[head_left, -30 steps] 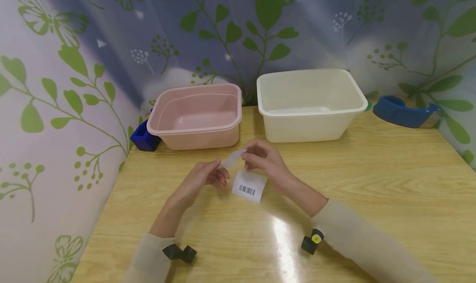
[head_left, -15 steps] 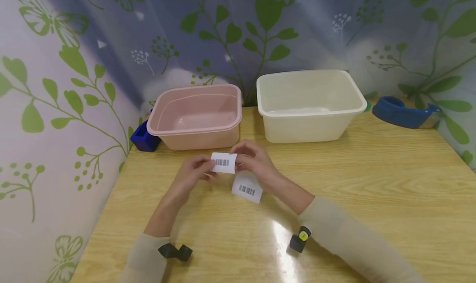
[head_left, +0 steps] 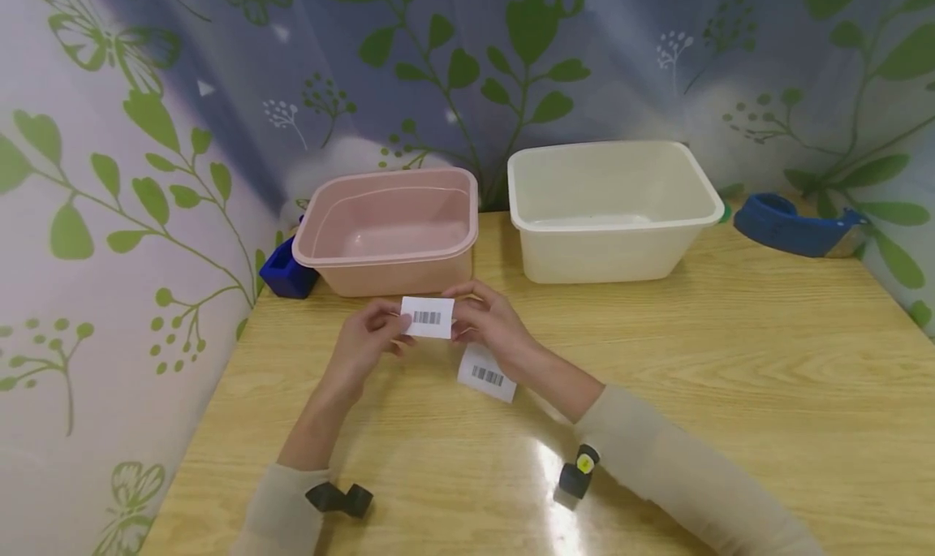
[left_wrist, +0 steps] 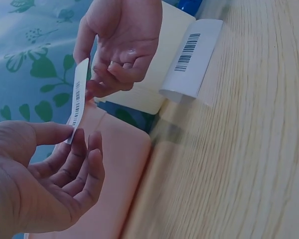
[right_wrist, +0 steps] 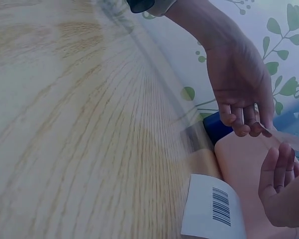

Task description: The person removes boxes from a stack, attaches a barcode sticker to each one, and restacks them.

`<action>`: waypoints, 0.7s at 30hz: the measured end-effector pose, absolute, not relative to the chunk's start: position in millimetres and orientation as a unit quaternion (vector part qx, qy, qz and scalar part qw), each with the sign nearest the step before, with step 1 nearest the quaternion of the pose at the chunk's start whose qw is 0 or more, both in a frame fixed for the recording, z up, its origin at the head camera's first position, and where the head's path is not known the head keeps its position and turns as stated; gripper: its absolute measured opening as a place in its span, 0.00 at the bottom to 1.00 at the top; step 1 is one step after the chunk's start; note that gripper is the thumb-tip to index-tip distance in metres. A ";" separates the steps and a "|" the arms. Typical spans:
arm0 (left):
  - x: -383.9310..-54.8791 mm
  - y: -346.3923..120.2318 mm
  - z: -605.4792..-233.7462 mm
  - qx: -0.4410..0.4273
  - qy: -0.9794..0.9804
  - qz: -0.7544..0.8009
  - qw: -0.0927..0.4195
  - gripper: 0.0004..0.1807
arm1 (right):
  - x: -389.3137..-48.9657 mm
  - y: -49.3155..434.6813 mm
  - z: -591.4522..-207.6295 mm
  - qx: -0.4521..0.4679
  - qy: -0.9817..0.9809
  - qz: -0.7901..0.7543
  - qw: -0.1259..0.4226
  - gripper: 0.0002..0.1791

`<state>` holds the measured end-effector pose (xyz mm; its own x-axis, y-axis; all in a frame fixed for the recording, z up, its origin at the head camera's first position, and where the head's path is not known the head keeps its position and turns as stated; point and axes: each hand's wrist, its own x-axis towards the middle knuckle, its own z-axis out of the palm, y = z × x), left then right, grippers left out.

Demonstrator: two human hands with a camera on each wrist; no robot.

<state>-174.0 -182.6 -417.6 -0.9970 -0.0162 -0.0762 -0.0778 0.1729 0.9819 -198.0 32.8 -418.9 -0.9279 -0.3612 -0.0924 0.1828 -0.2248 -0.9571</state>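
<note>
A white barcode label (head_left: 427,319) is held up in front of the pink tub, its printed side facing the head camera. My left hand (head_left: 359,343) pinches its left end between thumb and forefinger, as the left wrist view also shows. At the other end, my right hand (head_left: 495,322) holds the label by its right edge; its remaining fingers curl loosely. A second barcode label (head_left: 486,373) lies on the table just below the right hand, bowed upward and touched by neither hand.
Behind the hands stand a pink tub (head_left: 387,273) and, to its right, a cream tub (head_left: 599,256). A dark blue block-like object (head_left: 287,272) sits left of the pink tub. A blue tape dispenser (head_left: 792,227) is at the table's (head_left: 694,361) back right.
The held label has turned from nearly edge-on to show its barcode. Both hands have shifted left with it, the right hand more. The label on the table stays put.
</note>
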 end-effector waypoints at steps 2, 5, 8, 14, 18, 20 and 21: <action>-174.1 -184.6 -416.8 -0.034 0.768 0.639 0.016 0.12 | -199.0 31.5 -419.5 -0.076 0.594 -0.780 0.178 0.16; -175.3 -187.8 -417.2 -0.039 0.775 0.631 0.002 0.11 | -201.5 29.7 -421.3 -0.081 0.599 -0.777 0.176 0.13; -176.0 -190.2 -417.8 -0.043 0.781 0.623 -0.008 0.11 | -205.4 28.5 -424.5 -0.077 0.605 -0.773 0.173 0.10; -176.4 -195.4 -420.2 -0.054 0.798 0.599 -0.033 0.11 | -212.0 23.7 -426.1 -0.054 0.613 -0.769 0.175 0.09; -177.1 -198.4 -421.1 -0.062 0.812 0.578 -0.049 0.11 | -216.5 17.0 -426.1 -0.051 0.633 -0.754 0.170 0.10; -177.3 -199.5 -420.9 -0.062 0.816 0.572 -0.056 0.11 | -218.1 13.0 -426.0 -0.053 0.643 -0.746 0.165 0.10; -177.4 -200.0 -420.8 -0.061 0.818 0.569 -0.059 0.11 | -219.0 10.9 -426.2 -0.055 0.646 -0.744 0.163 0.10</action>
<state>-177.4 -200.0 -420.8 -0.9854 -0.1682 0.0273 -0.0328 0.3442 0.9383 -219.0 10.9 -426.2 -0.9408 -0.3140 -0.1279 0.1707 -0.1129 -0.9788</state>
